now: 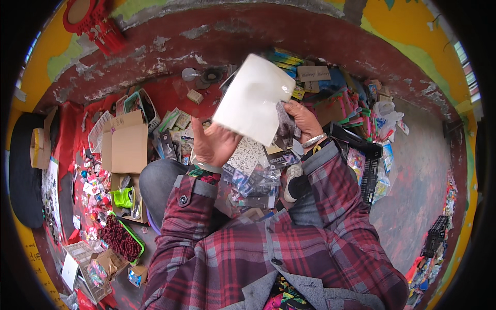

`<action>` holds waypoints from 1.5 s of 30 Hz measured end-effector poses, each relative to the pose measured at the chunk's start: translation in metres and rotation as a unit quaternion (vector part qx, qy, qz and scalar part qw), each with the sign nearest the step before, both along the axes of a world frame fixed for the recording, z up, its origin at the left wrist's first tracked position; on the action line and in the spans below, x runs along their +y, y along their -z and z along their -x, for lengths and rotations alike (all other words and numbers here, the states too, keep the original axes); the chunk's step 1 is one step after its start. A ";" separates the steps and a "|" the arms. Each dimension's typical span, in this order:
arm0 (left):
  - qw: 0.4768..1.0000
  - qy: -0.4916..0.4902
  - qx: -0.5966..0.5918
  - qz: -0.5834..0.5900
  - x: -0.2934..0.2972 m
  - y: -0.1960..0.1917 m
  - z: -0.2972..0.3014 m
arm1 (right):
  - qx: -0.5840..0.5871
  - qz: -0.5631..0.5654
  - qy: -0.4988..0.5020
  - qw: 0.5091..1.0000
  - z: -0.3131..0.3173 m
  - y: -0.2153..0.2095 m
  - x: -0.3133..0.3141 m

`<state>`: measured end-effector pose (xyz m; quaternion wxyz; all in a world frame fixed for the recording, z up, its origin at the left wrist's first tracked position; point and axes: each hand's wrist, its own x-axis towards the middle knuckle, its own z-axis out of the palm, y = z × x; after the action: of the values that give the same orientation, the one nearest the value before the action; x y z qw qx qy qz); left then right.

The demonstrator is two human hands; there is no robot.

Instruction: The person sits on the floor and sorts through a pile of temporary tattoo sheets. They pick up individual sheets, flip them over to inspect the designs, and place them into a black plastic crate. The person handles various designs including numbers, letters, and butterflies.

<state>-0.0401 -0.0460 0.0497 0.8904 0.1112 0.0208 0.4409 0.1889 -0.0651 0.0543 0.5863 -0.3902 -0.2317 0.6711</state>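
One white sheet (pixel 253 98) is raised in front of the seated person, above the packets (pixel 253 183) heaped on the floor. The right hand (pixel 305 121) pinches a grey cloth (pixel 285 126) between thumb and fingers at the sheet's right edge. The left hand (pixel 214 144) is at the lower left edge, palm bared, its thumb spread wide; the other fingers are blurred and partly behind the sheet, so how firmly they press cannot be told. A cardboard box (pixel 129 150) stands to the left, near dark red beads (pixel 118 237). A black crate (pixel 370 178) is on the right, beyond the right sleeve (pixel 336 181).
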 end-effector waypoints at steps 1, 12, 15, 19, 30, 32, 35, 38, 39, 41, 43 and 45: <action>0.998 0.010 0.029 -0.054 -0.001 0.009 -0.002 | 0.018 0.003 0.031 0.999 0.001 0.003 0.000; 0.972 -0.156 0.176 -0.005 0.000 0.024 -0.032 | -0.009 0.033 -0.027 0.999 0.034 0.026 -0.011; 0.962 -0.202 0.182 -0.021 0.016 0.017 -0.013 | -0.235 0.036 -0.154 0.959 0.008 0.013 -0.011; 0.964 -0.134 0.231 -0.013 0.014 0.012 -0.001 | -0.204 -0.150 0.073 0.965 0.004 -0.012 -0.012; 0.895 0.117 0.320 -0.288 -0.018 0.032 -0.024 | -0.666 -0.395 0.078 0.628 0.058 -0.018 -0.024; 0.841 0.130 0.373 -0.369 -0.018 0.031 -0.022 | -0.695 -0.363 0.134 0.606 0.053 -0.019 -0.019; 0.833 0.182 0.400 -0.336 -0.020 0.020 -0.023 | -0.682 -0.306 0.124 0.653 0.045 -0.010 -0.011; 0.870 0.163 0.341 -0.318 -0.023 0.015 -0.022 | -0.670 -0.283 0.208 0.654 0.028 0.003 0.002; 0.867 0.156 0.343 -0.325 -0.024 0.014 -0.020 | -0.668 -0.266 0.238 0.653 0.021 0.005 0.006; 0.883 0.137 0.316 -0.318 -0.021 0.014 -0.011 | -0.658 -0.220 0.271 0.667 0.001 0.005 0.012; 0.913 0.101 0.287 -0.273 -0.013 0.014 -0.009 | -0.548 -0.191 0.274 0.767 -0.015 0.005 0.010; 0.910 0.010 0.295 -0.291 -0.009 0.004 -0.013 | -0.438 -0.158 0.237 0.853 -0.020 0.001 0.009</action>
<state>-0.0274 -0.0545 0.0456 0.7760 0.4908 0.1525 0.3657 0.2093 -0.0559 0.0536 0.6189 -0.5890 -0.4678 0.2261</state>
